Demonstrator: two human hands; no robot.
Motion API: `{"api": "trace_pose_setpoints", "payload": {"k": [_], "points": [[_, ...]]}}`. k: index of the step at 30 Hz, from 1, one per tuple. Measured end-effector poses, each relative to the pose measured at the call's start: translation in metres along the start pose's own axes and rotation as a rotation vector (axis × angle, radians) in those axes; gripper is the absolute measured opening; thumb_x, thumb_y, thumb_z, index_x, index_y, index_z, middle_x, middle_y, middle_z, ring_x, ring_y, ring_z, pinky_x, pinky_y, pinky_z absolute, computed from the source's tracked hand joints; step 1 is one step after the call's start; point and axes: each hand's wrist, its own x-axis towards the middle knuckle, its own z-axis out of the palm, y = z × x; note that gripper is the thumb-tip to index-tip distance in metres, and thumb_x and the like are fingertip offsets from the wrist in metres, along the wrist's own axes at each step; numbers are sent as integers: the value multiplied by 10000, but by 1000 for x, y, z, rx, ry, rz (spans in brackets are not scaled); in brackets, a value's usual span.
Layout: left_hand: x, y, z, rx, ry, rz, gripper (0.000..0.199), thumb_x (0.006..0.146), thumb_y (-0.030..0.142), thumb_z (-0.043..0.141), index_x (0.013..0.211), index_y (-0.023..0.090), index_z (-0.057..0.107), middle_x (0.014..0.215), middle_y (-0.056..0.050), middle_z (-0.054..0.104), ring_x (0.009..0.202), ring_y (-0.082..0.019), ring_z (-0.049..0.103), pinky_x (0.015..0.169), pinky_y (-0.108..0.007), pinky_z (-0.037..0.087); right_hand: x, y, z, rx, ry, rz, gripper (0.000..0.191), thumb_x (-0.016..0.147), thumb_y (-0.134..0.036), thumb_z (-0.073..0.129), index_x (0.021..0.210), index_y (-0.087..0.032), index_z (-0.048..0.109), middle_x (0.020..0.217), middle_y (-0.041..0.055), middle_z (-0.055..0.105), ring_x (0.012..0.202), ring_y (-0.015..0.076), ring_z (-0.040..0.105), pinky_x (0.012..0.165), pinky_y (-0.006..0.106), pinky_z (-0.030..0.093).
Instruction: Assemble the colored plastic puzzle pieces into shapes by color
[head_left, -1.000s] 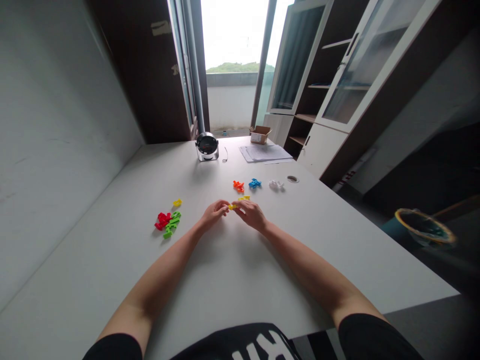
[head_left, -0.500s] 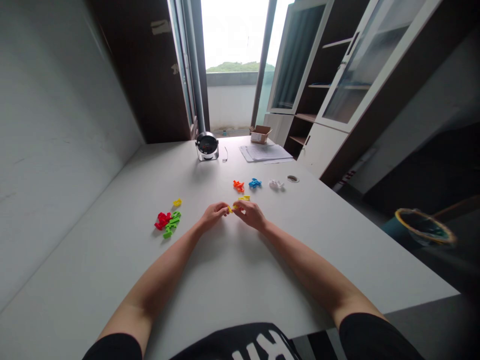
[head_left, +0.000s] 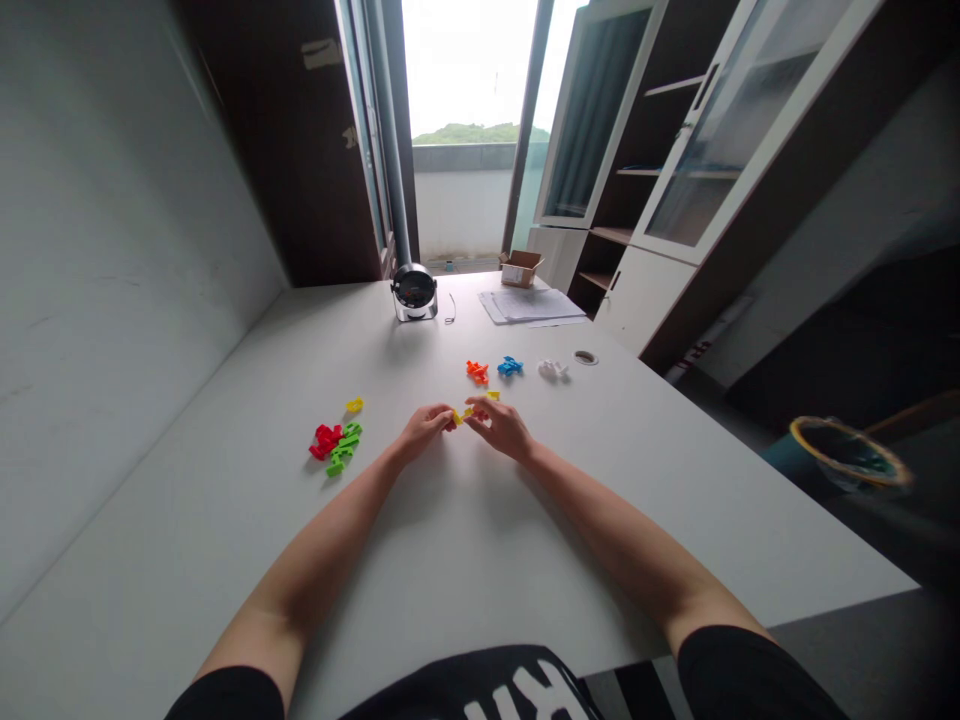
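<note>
Over the middle of the white table, my left hand (head_left: 430,427) is closed in a pinch on a small yellow plastic piece (head_left: 457,417). Facing it, my right hand (head_left: 499,428) pinches another small yellow piece (head_left: 469,412), partly covered by its fingers. The two pieces are very close; whether they touch I cannot tell. Just behind my right hand lies a further yellow piece (head_left: 493,395). Beyond it sit an orange pile (head_left: 477,372), a blue pile (head_left: 510,366) and a white pile (head_left: 553,369) of small plastic pieces.
At left lie red pieces (head_left: 327,440), green pieces (head_left: 344,450) and a lone yellow piece (head_left: 355,405). A tape roll (head_left: 586,357) is at right. Farther back are a round black fan-like device (head_left: 414,290), papers (head_left: 534,306) and a cardboard box (head_left: 520,268). A bin (head_left: 851,455) stands beyond the table's right edge.
The yellow piece in my left fingers has shifted slightly left and turned, with a small gap showing between the hands' pieces. Both arms are almost still.
</note>
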Motion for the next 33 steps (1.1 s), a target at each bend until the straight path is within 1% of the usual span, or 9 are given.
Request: {"api": "trace_pose_setpoints", "payload": {"k": [2, 8, 12, 18, 22, 25, 29, 31, 33], "points": [[0, -2, 0, -17, 7, 3, 327, 905, 414, 531, 828, 140, 693, 761, -45, 670, 720, -147, 590, 704, -256, 457, 0, 1, 1, -11, 22, -10, 249, 978, -382, 574, 1166, -220, 590, 886, 33, 700, 737, 155, 645, 737, 278, 493], [1, -5, 1, -40, -11, 3, 354, 892, 451, 568, 864, 132, 718, 799, -67, 701, 726, -151, 605, 712, -265, 474, 1, 4, 0, -29, 29, -80, 164, 969, -321, 577, 1095, -220, 606, 885, 40, 677, 785, 170, 642, 755, 292, 503], [2, -6, 1, -47, -11, -9, 352, 884, 455, 581, 889, 133, 724, 812, -68, 709, 733, -153, 612, 719, -266, 481, 1, 5, 0, -40, 29, -107, 172, 965, -305, 585, 1111, -223, 621, 940, 57, 675, 824, 182, 642, 772, 305, 513], [2, -6, 0, -13, 2, -7, 340, 893, 442, 561, 854, 141, 713, 794, -58, 702, 731, -152, 614, 713, -261, 480, 1, 7, 1, -82, 15, -135, 194, 991, -303, 553, 1153, -227, 628, 1002, 76, 675, 893, 202, 644, 818, 325, 516], [1, -7, 0, 12, 17, 4, 340, 905, 428, 539, 836, 138, 702, 776, -60, 695, 723, -152, 614, 707, -262, 480, 1, 4, -2, -94, -23, -141, 231, 1021, -298, 486, 1195, -231, 622, 1035, 85, 673, 945, 209, 637, 850, 336, 514], [2, -8, 1, 37, 24, 1, 334, 906, 420, 532, 867, 137, 705, 799, -67, 701, 728, -154, 622, 707, -265, 490, 2, 4, -5, -118, -55, -133, 233, 1021, -301, 478, 1179, -239, 638, 1043, 89, 674, 981, 225, 622, 877, 357, 506], [4, -12, -1, 152, 148, 1, 296, 878, 385, 565, 1025, 172, 708, 892, -51, 710, 716, -142, 632, 681, -253, 494, 4, 17, -14, -121, -95, -126, 178, 984, -298, 545, 1104, -243, 665, 1019, 89, 685, 996, 242, 610, 888, 372, 499], [6, -15, -4, 194, 198, 1, 295, 874, 364, 560, 1057, 183, 704, 908, -44, 706, 700, -135, 637, 664, -246, 493, 4, 30, -20, -117, -82, -80, 155, 966, -304, 573, 1061, -235, 674, 980, 84, 686, 956, 233, 620, 851, 352, 503], [7, -18, -7, 204, 217, -6, 293, 879, 350, 541, 1051, 179, 705, 889, -43, 701, 687, -134, 641, 653, -244, 493, 2, 46, -27, -110, -41, -5, 158, 961, -314, 570, 1022, -221, 683, 934, 76, 683, 877, 214, 626, 803, 330, 499]]}}
